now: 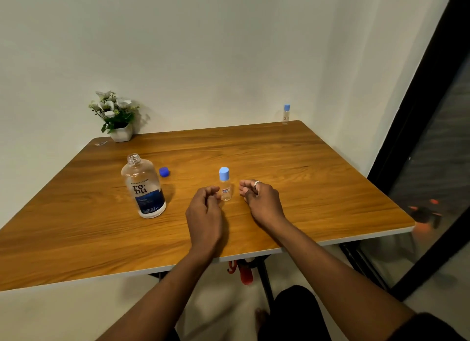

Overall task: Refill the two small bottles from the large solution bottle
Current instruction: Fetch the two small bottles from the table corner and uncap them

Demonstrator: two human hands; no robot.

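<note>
Your left hand (204, 213) and right hand (262, 200) were loosely curled, empty, flanking the capped small bottle (225, 185) near centre; contact seemed absent. Steady its base, twist the cap. The large solution bottle (143, 188) stood uncapped, left.

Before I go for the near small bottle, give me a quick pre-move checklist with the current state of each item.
1. Large solution bottle uncapped and upright: ok, its dark blue cap lies beside it on the table.
2. Near small bottle upright between the hands: ok.
3. Near small bottle open for filling: not ok, its light blue cap is on.
4. Both hands free: ok, left hand and right hand hold nothing; the left fingers are close to the bottle, contact cannot tell.
5. Second small bottle within easy reach: not ok, at the far right corner, capped.
6. Liquid level in the small bottles: cannot tell.
</note>
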